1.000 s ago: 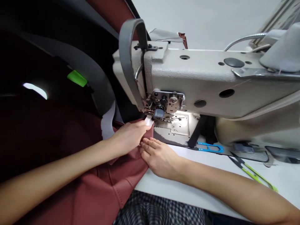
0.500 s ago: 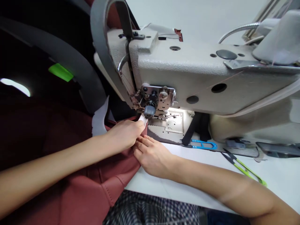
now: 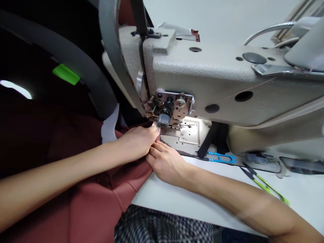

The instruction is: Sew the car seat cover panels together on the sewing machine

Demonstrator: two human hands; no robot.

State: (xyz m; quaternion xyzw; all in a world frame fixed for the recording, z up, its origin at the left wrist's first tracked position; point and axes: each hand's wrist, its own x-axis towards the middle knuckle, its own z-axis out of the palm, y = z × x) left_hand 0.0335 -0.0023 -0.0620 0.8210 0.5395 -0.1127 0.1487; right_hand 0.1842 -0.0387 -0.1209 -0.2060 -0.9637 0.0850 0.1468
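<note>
Dark red leather-like material (image 3: 91, 209) hangs over the table's left side, its edge running up to the sewing machine (image 3: 197, 81). My left hand (image 3: 138, 140) is closed on that edge just before the machine's needle area, beside a bit of white strip (image 3: 156, 127) at the fingertips. Right below it, my right hand (image 3: 165, 162) pinches the same red material, with the fingers of both hands almost touching. The needle itself is hidden behind the machine's head. Another white strip (image 3: 109, 128) sticks up from the material behind my left wrist.
Blue thread snips (image 3: 221, 157) and yellow-green snips (image 3: 268, 185) lie right of my right hand. A black strap (image 3: 209, 138) hangs by the lit metal plate (image 3: 189, 131). The large grey curved frame (image 3: 101, 81) rises left of the machine. A white tabletop (image 3: 182, 206) runs along the front.
The view has shifted slightly, so the machine sits a little further right. The red material and both hands have crept slightly toward the machine; the white strip at my left fingertips shows less.
</note>
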